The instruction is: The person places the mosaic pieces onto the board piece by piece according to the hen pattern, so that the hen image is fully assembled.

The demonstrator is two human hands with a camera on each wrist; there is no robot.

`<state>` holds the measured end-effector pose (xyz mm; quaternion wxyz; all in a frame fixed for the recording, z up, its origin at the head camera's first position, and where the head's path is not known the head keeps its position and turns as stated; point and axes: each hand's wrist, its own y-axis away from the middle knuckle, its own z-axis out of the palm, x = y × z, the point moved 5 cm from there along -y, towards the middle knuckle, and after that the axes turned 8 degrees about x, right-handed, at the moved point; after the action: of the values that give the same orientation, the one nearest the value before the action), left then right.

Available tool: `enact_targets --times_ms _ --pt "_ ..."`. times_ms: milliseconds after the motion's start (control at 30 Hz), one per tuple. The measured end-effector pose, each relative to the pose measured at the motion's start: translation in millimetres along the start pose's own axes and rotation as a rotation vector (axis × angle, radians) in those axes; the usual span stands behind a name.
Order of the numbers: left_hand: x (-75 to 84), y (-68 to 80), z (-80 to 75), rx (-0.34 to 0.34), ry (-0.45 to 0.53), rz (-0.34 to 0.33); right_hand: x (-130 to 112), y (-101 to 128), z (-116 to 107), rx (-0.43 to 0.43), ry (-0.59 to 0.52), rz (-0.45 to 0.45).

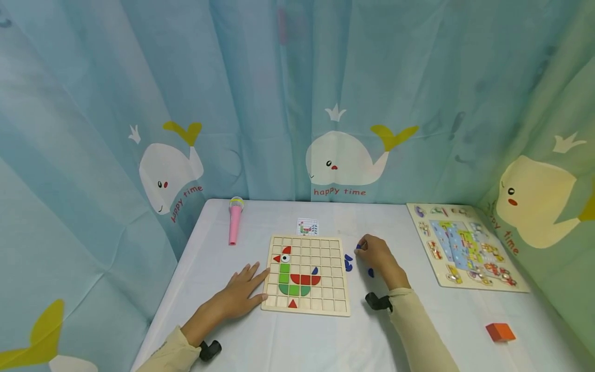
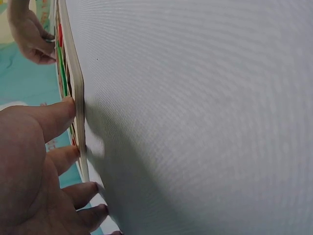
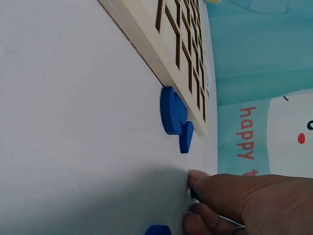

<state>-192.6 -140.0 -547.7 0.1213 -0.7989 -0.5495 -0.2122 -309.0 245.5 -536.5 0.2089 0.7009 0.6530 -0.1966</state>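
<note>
A wooden grid board (image 1: 345,289) bears a bird pattern of red, green and blue pieces with a round eye piece (image 1: 285,258). My left hand (image 1: 240,293) lies at the board's left edge, thumb and fingertips touching it, fingers spread. To the board's right, my right hand (image 1: 377,256) pinches a small blue piece (image 1: 358,247) just at the cloth; fingers hide most of it. Between that hand and the board lie a few blue quarter-round pieces (image 3: 171,112), close against the board's edge. Another blue piece (image 1: 371,273) lies under the right wrist.
Behind the board is a small picture card (image 1: 308,227) showing a similar bird. A pink toy microphone (image 1: 235,225) lies at the back left. On the right are a peg puzzle board (image 1: 432,253) and an orange block (image 1: 500,332). Whale-print curtains (image 1: 260,103) enclose the table.
</note>
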Motion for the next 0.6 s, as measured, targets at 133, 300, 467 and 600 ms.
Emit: enact_targets --times_ms 133,300,467,600 --pt "0.1 0.6 -0.2 -0.003 0.007 -0.002 -6 5 1 0.035 -0.01 -0.02" --pt "0.3 0.9 -0.6 -0.001 0.002 -0.004 -28 18 6 0.06 -0.02 -0.09" --pt "1.3 1.4 -1.8 -0.005 0.006 -0.007 -57 34 19 0.057 -0.004 -0.173" --pt "1.8 1.1 -2.6 -0.008 0.014 -0.012 -73 43 28 0.04 0.019 -0.221"
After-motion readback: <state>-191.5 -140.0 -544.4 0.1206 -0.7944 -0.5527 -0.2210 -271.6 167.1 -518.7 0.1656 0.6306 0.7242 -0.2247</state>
